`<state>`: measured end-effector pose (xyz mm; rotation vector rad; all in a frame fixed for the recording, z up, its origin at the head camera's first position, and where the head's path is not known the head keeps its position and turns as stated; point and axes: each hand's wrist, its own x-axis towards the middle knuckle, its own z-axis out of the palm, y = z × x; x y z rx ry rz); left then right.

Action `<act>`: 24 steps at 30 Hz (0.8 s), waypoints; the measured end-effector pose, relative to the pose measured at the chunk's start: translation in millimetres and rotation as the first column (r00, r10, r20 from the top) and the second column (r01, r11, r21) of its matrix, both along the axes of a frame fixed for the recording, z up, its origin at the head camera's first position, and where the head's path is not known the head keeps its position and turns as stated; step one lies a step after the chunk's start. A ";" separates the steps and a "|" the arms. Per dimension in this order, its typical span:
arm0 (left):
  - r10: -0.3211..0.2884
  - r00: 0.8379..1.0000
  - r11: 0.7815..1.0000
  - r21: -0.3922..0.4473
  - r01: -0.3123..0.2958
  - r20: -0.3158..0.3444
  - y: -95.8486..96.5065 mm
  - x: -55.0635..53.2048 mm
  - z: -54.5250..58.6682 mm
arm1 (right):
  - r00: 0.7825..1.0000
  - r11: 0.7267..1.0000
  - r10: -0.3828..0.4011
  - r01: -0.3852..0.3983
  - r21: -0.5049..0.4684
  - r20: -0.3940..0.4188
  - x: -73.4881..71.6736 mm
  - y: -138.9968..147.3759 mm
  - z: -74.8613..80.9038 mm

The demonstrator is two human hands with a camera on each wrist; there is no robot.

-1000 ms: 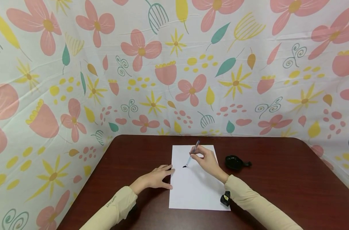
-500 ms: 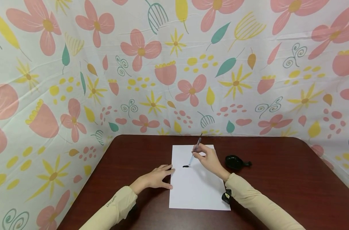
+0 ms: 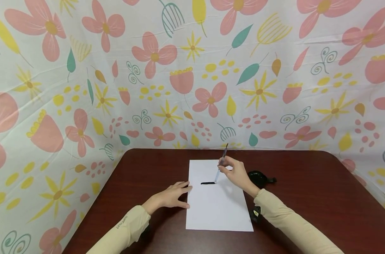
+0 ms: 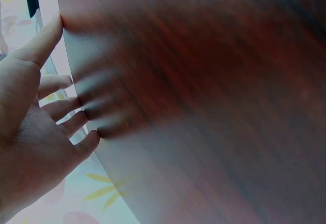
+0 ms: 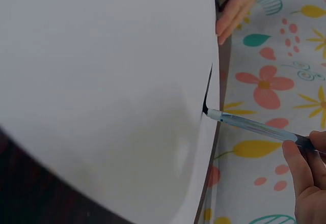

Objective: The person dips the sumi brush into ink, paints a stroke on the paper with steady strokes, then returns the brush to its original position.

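Note:
My right hand (image 3: 237,174) pinches a brush pen (image 3: 217,175) with a clear barrel, tilted with its top leaning right. In the right wrist view the dark tip of the brush pen (image 5: 254,127) touches the white sheet of paper (image 3: 218,213). A short black horizontal stroke (image 3: 207,183) lies on the upper part of the sheet and ends at the tip. On the sheet's left edge rest the fingertips of my left hand (image 3: 171,196), spread apart and fairly straight. The left wrist view shows the fingers of the left hand (image 4: 35,91) along the paper's edge.
Right of the paper, partly behind the right hand, sits a small black dish with a handle (image 3: 259,179). The dark reddish-brown table (image 3: 310,187) is backed by a flower-patterned cloth (image 3: 186,116). A black device (image 3: 255,214) is at the right wrist.
The right hand has moved right with the brush pen, and the black mark has grown from a small dab into a longer line. The left hand has stayed in place.

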<state>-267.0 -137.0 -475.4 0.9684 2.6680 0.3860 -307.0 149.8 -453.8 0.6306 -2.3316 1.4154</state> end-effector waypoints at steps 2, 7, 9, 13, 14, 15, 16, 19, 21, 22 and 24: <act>0.002 1.000 1.000 -0.005 -0.002 -0.002 0.1 -0.3 0.1 | 1.000 1.000 -0.006 0.006 0.014 -0.001 -0.6 2.5 0.7; 0.007 1.000 1.000 -0.008 -0.007 0.002 0.4 -0.2 0.6 | 1.000 0.998 -0.028 0.028 0.059 -0.010 -1.1 7.2 0.4; 0.005 1.000 1.000 -0.004 -0.005 0.005 0.3 0.0 0.6 | 0.999 0.997 -0.033 0.033 0.067 -0.003 -0.8 8.9 0.6; 0.001 1.000 1.000 0.005 -0.001 0.010 -0.8 -0.3 -0.3 | 0.999 0.996 -0.039 0.038 0.086 0.005 0.3 10.5 2.7; -0.001 1.000 1.000 0.006 0.001 0.007 -0.9 -0.4 -0.5 | 0.999 0.995 -0.041 0.041 0.091 0.001 0.5 10.6 3.5; -0.001 1.000 1.000 0.007 0.001 0.010 -0.9 -0.5 -0.4 | 0.999 0.994 -0.043 0.043 0.097 -0.007 0.7 10.7 4.4; -0.002 1.000 1.000 0.006 0.002 0.005 -0.8 -0.8 -0.6 | 0.999 0.994 -0.041 0.042 0.101 -0.011 0.9 10.7 5.1; -0.009 1.000 1.000 0.001 0.009 -0.012 -0.6 -1.8 -1.2 | 0.999 0.993 -0.029 0.032 0.111 -0.027 1.4 10.3 7.3; -0.008 1.000 1.000 0.003 0.008 -0.009 -0.5 -1.5 -1.4 | 0.999 0.993 -0.019 0.023 0.117 -0.036 1.3 9.7 7.8; -0.008 1.000 1.000 0.003 0.008 -0.010 -0.6 -1.3 -1.5 | 0.999 0.992 -0.015 0.019 0.122 -0.042 1.0 9.3 7.9; -0.002 1.000 1.000 0.006 0.002 -0.004 -0.8 -0.8 -1.5 | 0.999 0.991 -0.011 0.017 0.131 -0.052 0.5 8.7 7.8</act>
